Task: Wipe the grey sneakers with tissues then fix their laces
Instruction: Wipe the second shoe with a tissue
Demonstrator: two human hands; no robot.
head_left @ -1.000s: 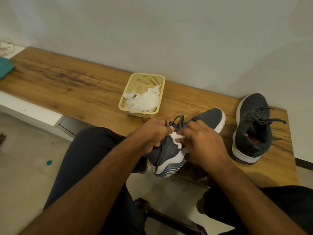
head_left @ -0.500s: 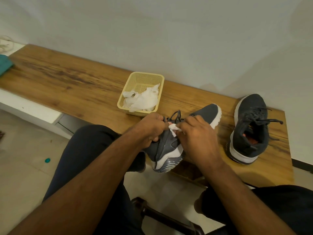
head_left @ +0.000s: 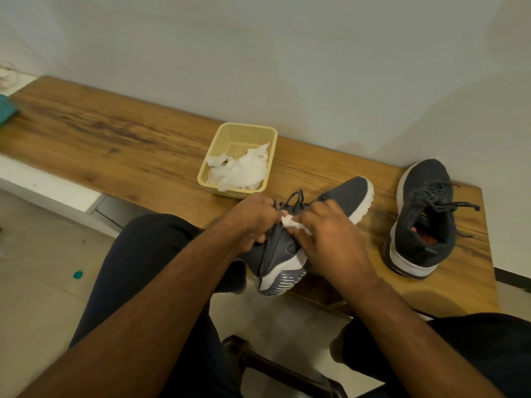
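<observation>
Grey sneaker [head_left: 290, 248] overhangs the bench [head_left: 115, 139] edge, your left hand [head_left: 247, 222] clamped on its collar, your right hand [head_left: 327, 237] pinching a tissue [head_left: 290, 221] against it. Loosen either grip and it may tip floorward; its pair [head_left: 422, 214] waits nearby.

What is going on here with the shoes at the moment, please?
A seated person is wiping one grey sneaker at the edge of the wooden bench. The left hand grips it near the laces while the right hand holds a tissue against it. The other sneaker stands on the bench, laces loose. A yellow basket holds crumpled tissues.
</observation>
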